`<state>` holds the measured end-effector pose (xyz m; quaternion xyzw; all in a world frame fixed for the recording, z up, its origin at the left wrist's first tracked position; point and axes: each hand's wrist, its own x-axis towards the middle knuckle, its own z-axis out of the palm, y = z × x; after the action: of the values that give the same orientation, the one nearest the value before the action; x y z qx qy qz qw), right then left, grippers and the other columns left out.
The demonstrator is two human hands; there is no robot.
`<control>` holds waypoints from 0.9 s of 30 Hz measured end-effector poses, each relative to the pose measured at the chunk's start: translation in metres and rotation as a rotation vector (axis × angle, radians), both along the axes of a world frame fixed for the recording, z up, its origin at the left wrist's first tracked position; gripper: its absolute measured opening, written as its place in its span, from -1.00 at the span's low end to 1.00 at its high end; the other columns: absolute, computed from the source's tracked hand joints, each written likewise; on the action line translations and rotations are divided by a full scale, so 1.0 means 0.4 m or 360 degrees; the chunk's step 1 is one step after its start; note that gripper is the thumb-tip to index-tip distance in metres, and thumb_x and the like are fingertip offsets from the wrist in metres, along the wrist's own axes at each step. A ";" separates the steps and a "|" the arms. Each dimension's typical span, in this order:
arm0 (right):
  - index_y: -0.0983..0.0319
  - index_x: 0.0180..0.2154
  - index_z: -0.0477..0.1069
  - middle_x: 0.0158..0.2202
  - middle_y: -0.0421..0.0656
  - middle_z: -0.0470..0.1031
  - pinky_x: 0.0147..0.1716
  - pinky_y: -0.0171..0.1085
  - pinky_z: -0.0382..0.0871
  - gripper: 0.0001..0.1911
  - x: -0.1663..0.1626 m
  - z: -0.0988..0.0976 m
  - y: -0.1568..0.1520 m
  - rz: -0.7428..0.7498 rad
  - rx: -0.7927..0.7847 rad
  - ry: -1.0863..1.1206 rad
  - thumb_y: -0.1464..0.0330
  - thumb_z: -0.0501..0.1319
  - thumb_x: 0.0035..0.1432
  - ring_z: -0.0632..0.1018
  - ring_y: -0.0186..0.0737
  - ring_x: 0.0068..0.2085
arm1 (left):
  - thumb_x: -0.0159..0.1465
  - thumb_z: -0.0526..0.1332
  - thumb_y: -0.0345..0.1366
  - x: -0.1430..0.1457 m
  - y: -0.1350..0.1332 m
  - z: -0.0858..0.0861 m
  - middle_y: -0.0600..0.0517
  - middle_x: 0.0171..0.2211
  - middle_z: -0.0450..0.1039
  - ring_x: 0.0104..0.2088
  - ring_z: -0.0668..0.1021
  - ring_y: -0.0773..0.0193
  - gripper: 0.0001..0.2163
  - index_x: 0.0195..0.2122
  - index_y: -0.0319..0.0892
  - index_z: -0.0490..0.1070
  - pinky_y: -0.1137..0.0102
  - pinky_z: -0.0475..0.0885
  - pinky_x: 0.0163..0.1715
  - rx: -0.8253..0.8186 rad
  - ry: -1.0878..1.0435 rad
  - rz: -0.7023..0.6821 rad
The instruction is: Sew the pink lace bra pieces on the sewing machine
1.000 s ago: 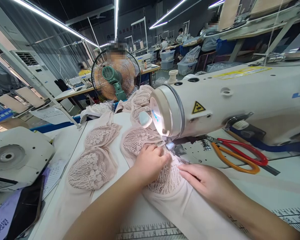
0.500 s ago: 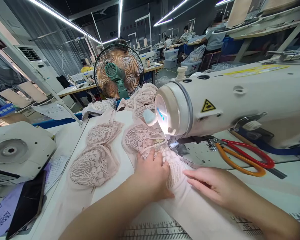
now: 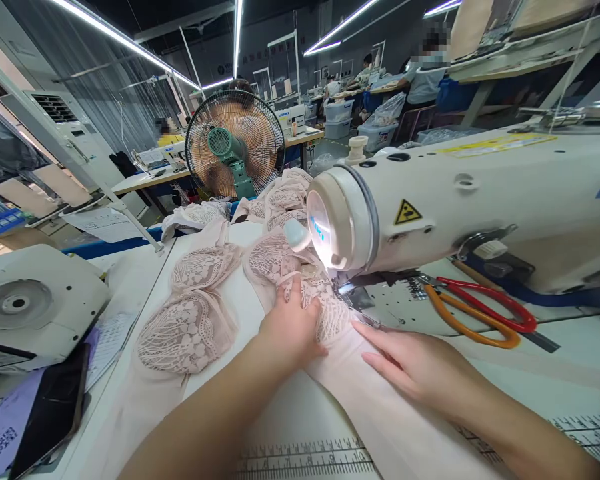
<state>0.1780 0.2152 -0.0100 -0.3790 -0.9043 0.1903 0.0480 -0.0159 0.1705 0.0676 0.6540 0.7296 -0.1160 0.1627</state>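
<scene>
A pale pink lace bra (image 3: 334,320) lies on the bed of a white sewing machine (image 3: 410,207), its edge under the lit needle area. My left hand (image 3: 293,327) rests on the lace cup with its fingers spread. My right hand (image 3: 405,360) lies with fingers stretched out on the smooth fabric band, just in front of the presser foot area. The needle itself is hidden by the machine head. Left of my left hand lies another lace bra (image 3: 185,327), cups up.
Orange-and-red-handled scissors (image 3: 473,317) lie right of the needle area. More bras (image 3: 287,190) are heaped behind, before a fan (image 3: 235,143). A phone (image 3: 53,407) and a second machine (image 3: 35,303) stand at left. A printed ruler scale (image 3: 305,460) runs along the front.
My left hand has shifted slightly left on the lace, and my right hand has moved a little left and up. The bra cup has turned slightly beside the needle area.
</scene>
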 end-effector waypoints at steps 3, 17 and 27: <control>0.17 0.19 0.25 -0.16 -0.04 0.56 -0.34 -0.05 0.43 -0.45 -0.001 0.005 -0.002 -0.0015 -0.0029 -0.0030 0.20 -0.12 0.22 0.55 0.04 -0.23 | 0.09 0.35 -0.12 -0.015 0.009 -0.002 -0.18 0.36 -0.44 0.30 -0.07 -0.23 -0.26 0.27 -0.09 0.07 0.05 0.29 0.11 0.0019 -0.0055 -0.0040; 0.13 0.09 0.36 -0.34 -0.09 0.55 -0.42 -0.12 0.40 -0.52 -0.004 0.006 -0.007 0.0008 0.0059 0.0002 0.19 -0.12 0.26 0.55 -0.03 -0.34 | 0.12 0.32 -0.12 -0.084 0.046 -0.030 -0.18 0.36 -0.36 0.31 -0.02 -0.10 -0.32 0.24 -0.09 0.14 0.15 0.15 0.20 0.0226 -0.0213 -0.0076; 0.16 0.00 0.43 -0.30 -0.07 0.58 -0.44 -0.14 0.42 -0.55 0.000 0.009 -0.007 0.0043 0.0122 0.0056 0.21 -0.10 0.26 0.57 -0.03 -0.35 | 0.17 0.25 -0.11 -0.107 0.063 -0.046 -0.16 0.36 -0.35 0.31 0.01 -0.07 -0.37 0.25 0.00 0.10 0.15 0.20 0.16 0.0314 -0.0180 -0.0035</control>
<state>0.1779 0.2124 -0.0066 -0.3613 -0.9150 0.1626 0.0759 -0.0587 0.1959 0.0492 0.6804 0.7199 -0.0083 0.1370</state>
